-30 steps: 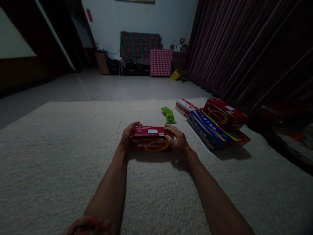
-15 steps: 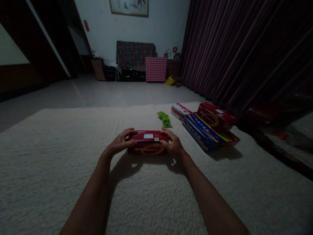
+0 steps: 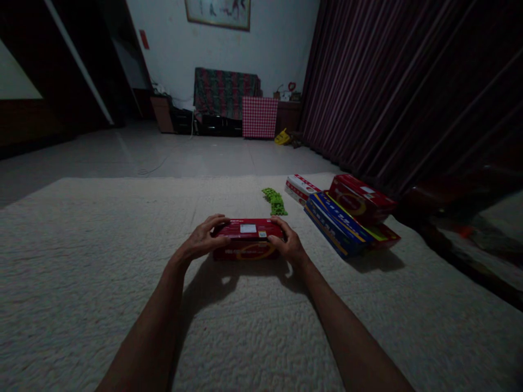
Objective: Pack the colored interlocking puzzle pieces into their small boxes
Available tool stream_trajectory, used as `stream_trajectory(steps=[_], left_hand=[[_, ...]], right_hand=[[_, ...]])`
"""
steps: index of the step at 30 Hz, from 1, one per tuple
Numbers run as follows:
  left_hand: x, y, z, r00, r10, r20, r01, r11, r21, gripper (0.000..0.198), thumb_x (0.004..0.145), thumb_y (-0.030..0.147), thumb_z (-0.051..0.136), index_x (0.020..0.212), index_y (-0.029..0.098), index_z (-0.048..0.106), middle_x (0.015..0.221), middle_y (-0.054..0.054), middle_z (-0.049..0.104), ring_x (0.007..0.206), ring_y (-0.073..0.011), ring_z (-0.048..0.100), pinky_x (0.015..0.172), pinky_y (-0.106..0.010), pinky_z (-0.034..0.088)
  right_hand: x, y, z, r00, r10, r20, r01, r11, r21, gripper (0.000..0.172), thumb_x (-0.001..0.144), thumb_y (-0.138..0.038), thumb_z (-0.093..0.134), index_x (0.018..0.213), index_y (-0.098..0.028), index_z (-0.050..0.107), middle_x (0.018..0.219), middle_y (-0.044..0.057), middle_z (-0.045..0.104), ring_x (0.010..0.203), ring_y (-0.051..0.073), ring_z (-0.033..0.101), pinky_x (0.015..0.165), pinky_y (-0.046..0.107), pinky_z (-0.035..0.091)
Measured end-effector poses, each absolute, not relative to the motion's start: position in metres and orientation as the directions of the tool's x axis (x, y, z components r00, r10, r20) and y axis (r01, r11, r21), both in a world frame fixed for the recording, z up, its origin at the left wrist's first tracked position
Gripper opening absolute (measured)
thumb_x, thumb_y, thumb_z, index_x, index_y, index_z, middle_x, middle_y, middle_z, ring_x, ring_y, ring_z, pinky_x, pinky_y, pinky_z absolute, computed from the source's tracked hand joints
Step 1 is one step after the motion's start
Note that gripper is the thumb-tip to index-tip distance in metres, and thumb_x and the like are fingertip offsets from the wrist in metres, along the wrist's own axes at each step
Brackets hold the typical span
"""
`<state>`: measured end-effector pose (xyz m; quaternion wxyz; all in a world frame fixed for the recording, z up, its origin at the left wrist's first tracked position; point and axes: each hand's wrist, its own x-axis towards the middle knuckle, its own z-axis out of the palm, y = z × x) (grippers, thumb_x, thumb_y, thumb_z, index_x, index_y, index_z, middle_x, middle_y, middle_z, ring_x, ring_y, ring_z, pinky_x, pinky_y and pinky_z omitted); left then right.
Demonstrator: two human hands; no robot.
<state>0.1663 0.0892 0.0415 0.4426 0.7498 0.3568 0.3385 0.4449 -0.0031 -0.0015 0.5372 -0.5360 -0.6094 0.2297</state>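
A flat red box (image 3: 246, 239) with a white label and a gold ring on its front rests on the pale textured carpet (image 3: 81, 261) straight ahead of me. My left hand (image 3: 199, 243) grips its left end with curled fingers over the top edge. At the box's right end my right hand (image 3: 288, 244) holds on the same way. Both forearms reach forward from the bottom of the view.
To the right lies a pile of boxes: a blue one (image 3: 335, 222), a red one (image 3: 359, 197) on top, a white-and-red one (image 3: 300, 186) behind. A small green heap (image 3: 275, 201) sits beyond the held box. Dark curtains (image 3: 408, 98) line the right side; furniture stands at the far wall.
My left wrist has swung outward and its fingers now lie more over the box top. The view has tilted up a little. The box stays in about the same place.
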Motion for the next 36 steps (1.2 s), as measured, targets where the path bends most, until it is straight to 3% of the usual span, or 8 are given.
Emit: stream_trajectory(steps=[4,9,15,20,26,31,36], left_hand=[[0.169,0.085,0.045,0.464,0.854,0.235,0.202,-0.361,0.911,0.046,0.059,0.037,0.083,0.103,0.026,0.076,0.132,-0.011,0.06,0.123,-0.0372,0.055,0.092,-0.045,0.053],[0.172,0.084,0.043,0.385,0.916,0.113,0.192,-0.199,0.961,0.047,0.066,0.041,0.077,0.107,0.02,0.072,0.097,-0.011,0.072,0.084,-0.0274,0.068,0.072,-0.04,0.057],[0.171,0.084,0.045,0.502,0.82,0.274,0.239,-0.437,0.867,0.039,0.062,0.037,0.084,0.098,0.026,0.077,0.122,-0.011,0.066,0.113,-0.0319,0.062,0.098,-0.045,0.05],[0.169,0.085,0.05,0.575,0.761,0.302,0.384,-0.577,0.721,0.044,0.067,0.045,0.08,0.105,0.025,0.075,0.126,-0.012,0.064,0.115,-0.0353,0.061,0.1,-0.051,0.049],[0.169,0.078,0.061,0.715,0.671,0.199,0.506,-0.692,0.515,0.056,0.079,0.046,0.066,0.128,0.02,0.06,0.139,-0.013,0.054,0.131,-0.0321,0.049,0.11,-0.05,0.04],[0.171,0.074,0.064,0.744,0.647,0.167,0.521,-0.718,0.462,0.057,0.08,0.043,0.062,0.132,0.02,0.055,0.141,-0.015,0.053,0.132,-0.0322,0.049,0.11,-0.051,0.041],[0.171,0.073,0.061,0.707,0.677,0.203,0.561,-0.712,0.423,0.058,0.08,0.042,0.063,0.131,0.015,0.058,0.144,-0.019,0.051,0.131,-0.0343,0.051,0.109,-0.05,0.042]], right_hand=[[0.448,-0.004,0.001,0.095,0.901,0.423,0.416,0.35,-0.839,0.053,0.078,-0.041,0.066,0.128,-0.024,0.058,0.149,0.012,0.047,0.139,0.03,0.042,0.115,0.049,0.033],[0.448,-0.006,0.011,-0.037,0.914,0.403,0.447,0.376,-0.812,0.057,0.074,-0.038,0.068,0.127,-0.021,0.059,0.152,0.015,0.043,0.144,0.031,0.035,0.117,0.049,0.028],[0.443,-0.005,0.016,0.02,0.938,0.346,0.465,0.298,-0.834,0.057,0.072,-0.037,0.068,0.126,-0.02,0.062,0.153,0.016,0.043,0.144,0.032,0.036,0.117,0.05,0.028],[0.442,-0.006,0.018,0.028,0.956,0.294,0.461,0.248,-0.852,0.062,0.071,-0.036,0.069,0.128,-0.015,0.062,0.155,0.02,0.039,0.145,0.032,0.034,0.118,0.05,0.026],[0.445,-0.004,0.02,0.019,0.965,0.26,0.429,0.227,-0.874,0.063,0.069,-0.037,0.073,0.128,-0.017,0.063,0.155,0.018,0.039,0.146,0.032,0.032,0.117,0.049,0.028],[0.45,-0.003,0.021,-0.033,0.968,0.25,0.433,0.24,-0.869,0.064,0.068,-0.037,0.076,0.129,-0.02,0.063,0.156,0.015,0.039,0.147,0.032,0.03,0.118,0.051,0.025],[0.455,-0.003,0.022,-0.098,0.982,0.164,0.407,0.19,-0.893,0.07,0.072,-0.037,0.073,0.138,-0.023,0.054,0.159,0.012,0.032,0.147,0.032,0.028,0.116,0.052,0.031]])
